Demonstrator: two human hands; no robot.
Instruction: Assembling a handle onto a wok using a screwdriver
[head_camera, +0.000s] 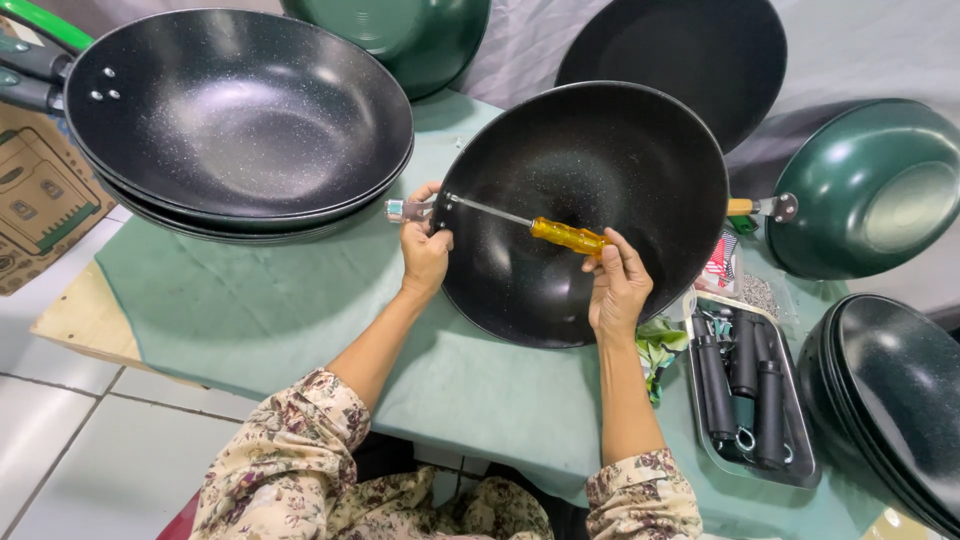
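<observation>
Both hands (520, 265): screwdriver (568, 236) w/ wok (585, 210), prob. bracket (408, 210).

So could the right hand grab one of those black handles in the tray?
Probably yes. The right hand would have to let go of the screwdriver first; the black handles lie uncovered in the tray just beside it.

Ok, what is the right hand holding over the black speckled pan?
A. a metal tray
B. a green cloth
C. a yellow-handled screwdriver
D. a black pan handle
C: the right hand grips the yellow-handled screwdriver, whose metal shaft runs across the black speckled pan to the metal bracket at the rim, which the left hand steadies.
</observation>
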